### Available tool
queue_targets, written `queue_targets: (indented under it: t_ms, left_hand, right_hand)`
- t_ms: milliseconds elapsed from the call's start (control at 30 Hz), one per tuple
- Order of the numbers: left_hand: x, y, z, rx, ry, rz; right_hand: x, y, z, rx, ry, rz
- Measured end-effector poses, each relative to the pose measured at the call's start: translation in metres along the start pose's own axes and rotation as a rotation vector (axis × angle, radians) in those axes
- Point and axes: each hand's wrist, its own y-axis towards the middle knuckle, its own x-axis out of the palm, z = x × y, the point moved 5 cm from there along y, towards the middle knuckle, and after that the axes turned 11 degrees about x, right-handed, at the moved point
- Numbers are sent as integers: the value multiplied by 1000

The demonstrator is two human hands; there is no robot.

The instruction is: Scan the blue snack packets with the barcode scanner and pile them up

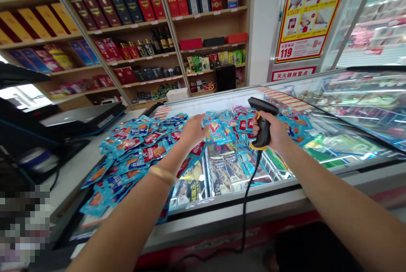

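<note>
My right hand (275, 130) is wrapped round the grip of a black and yellow barcode scanner (264, 126), held upright over the glass top of a display freezer. Its black cable (245, 204) hangs down in front of the freezer. My left hand (193, 130), with a gold bangle on the wrist, is closed at the edge of a light blue snack packet (218, 130); its fingertips are partly hidden. A big heap of blue and red snack packets (136, 149) spreads to the left, under and beyond my left forearm. More small packets (296, 126) lie behind and right of the scanner.
Through the freezer glass (190, 204) show wrapped frozen goods (233, 170) in wire baskets. A counter with a flat-topped device (91, 117) stands at left. Shelves of boxed bottles (120, 7) line the back wall. A poster (312, 14) hangs at the right.
</note>
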Motion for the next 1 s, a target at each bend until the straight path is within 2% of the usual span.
queue_targets:
  t_ms: [100,167,267,367,433,500,600,667,800,1000]
  left_hand:
    - [-7,-11,-40,-179,78,-87]
    - [-3,-16,-53,-246,100,-181]
    - [1,-19,-58,-263,96,-238]
    - [-3,-23,-58,-269,106,-200]
    - [-14,-28,-61,-290,105,-105]
    - [-27,-36,-67,-309,46,82]
    - [-37,-53,-77,-318,-196,384]
    - [-32,-61,-83,-320,-402,477]
    - [-17,-68,-82,-351,-686,485]
    - [-14,-66,-67,-389,-990,473]
  right_hand:
    - [30,7,20,73,-3,-15]
    - [55,13,35,118,16,-36]
    - [91,19,58,198,42,-80]
    - [114,21,76,268,61,-115]
    - [118,20,82,302,38,-135]
    - [114,17,85,322,2,-143]
    - [104,13,84,345,-31,-156]
    - [100,11,84,361,-36,-173]
    - [101,7,83,376,-43,-236]
    - [106,3,88,430,-112,-311]
